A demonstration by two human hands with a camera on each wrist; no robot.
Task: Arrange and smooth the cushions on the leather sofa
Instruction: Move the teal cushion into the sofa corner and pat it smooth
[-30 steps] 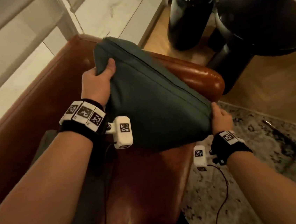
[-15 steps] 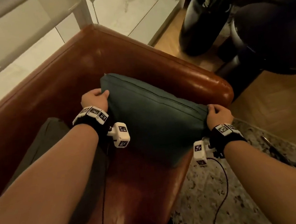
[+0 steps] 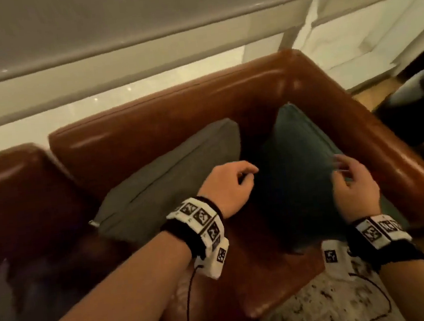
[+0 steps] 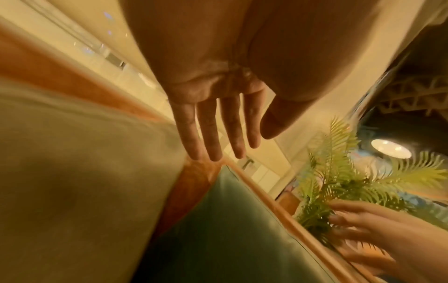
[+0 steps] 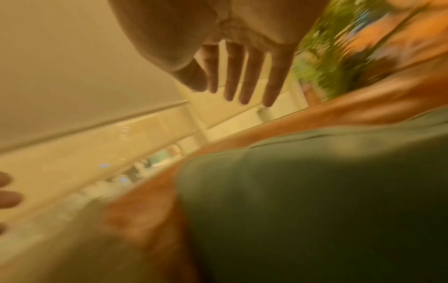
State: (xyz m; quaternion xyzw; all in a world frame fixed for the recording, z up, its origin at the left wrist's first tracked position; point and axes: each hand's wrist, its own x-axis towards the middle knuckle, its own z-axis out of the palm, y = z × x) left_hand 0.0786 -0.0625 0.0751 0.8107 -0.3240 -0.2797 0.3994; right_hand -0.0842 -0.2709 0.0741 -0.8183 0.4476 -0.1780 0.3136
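A dark teal cushion [image 3: 300, 166] leans in the right corner of the brown leather sofa [image 3: 149, 120], against the armrest [image 3: 400, 166]. An olive-grey cushion [image 3: 166, 181] leans on the backrest to its left. My left hand [image 3: 232, 187] hovers between the two cushions, holding nothing; its fingers [image 4: 213, 132] are straight in the left wrist view. My right hand [image 3: 352, 182] is over the teal cushion's [image 5: 315, 191] right side, blurred, with straight fingers [image 5: 249, 76] and nothing in it.
A window with a lowered blind [image 3: 113, 27] runs behind the sofa. A patterned rug [image 3: 338, 304] lies in front of the seat. A fern-like plant [image 4: 339, 181] stands beyond the armrest. Something dark and blurred [image 3: 16, 298] lies on the seat at the far left.
Both hands have let go of the teal cushion, which now rests in the sofa corner. The head view has swung left, bringing the olive-grey cushion and backrest into sight.
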